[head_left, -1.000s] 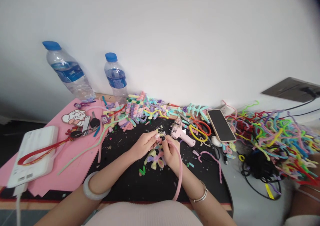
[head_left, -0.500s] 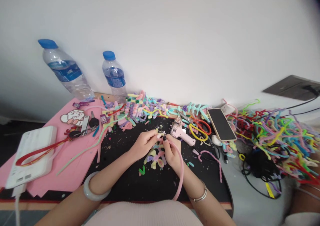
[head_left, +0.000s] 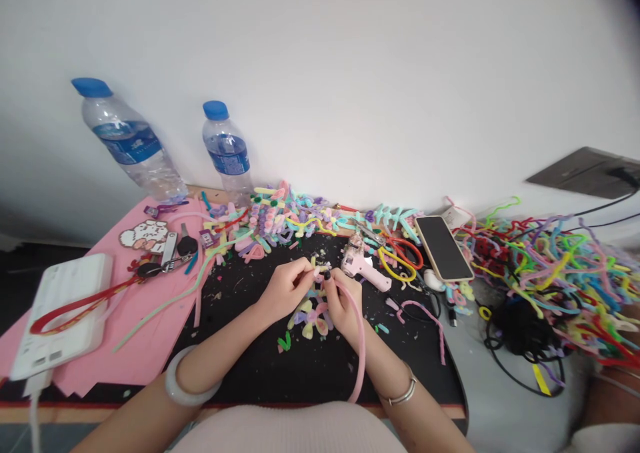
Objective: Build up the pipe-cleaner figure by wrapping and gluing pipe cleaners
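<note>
Pink strip (head_left: 361,349) in right hand (head_left: 344,307), labels (head_left: 229,155) blurred

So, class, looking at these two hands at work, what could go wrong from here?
The pink gun-shaped tool lies close to the right hand. If it is a hot-glue gun and switched on, which I can't tell, it might burn skin.

The long pink strip runs from the right hand down to the shirt, so it could snag and pull loose.

The flower-like piece shows between the forearms, where a lowered wrist might squash it.
</note>
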The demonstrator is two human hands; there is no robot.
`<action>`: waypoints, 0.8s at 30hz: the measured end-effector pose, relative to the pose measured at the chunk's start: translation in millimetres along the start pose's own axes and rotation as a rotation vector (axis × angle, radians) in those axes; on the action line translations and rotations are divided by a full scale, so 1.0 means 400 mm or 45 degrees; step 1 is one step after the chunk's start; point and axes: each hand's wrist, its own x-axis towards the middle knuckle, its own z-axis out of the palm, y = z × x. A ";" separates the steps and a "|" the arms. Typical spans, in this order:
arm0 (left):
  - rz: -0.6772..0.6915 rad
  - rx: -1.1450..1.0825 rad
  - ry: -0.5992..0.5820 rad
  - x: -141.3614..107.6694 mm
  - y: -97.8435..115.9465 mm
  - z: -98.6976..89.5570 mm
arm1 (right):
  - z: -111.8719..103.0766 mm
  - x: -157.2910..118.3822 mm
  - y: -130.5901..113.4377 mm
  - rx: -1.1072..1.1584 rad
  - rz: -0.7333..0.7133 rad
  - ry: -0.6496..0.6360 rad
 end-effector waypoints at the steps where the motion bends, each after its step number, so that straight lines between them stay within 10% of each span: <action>1: 0.006 0.001 0.010 -0.001 -0.001 0.000 | 0.001 -0.001 0.000 -0.002 0.000 -0.012; 24: -0.237 -0.621 -0.294 0.003 -0.008 0.008 | 0.000 0.016 -0.024 0.245 0.111 -0.098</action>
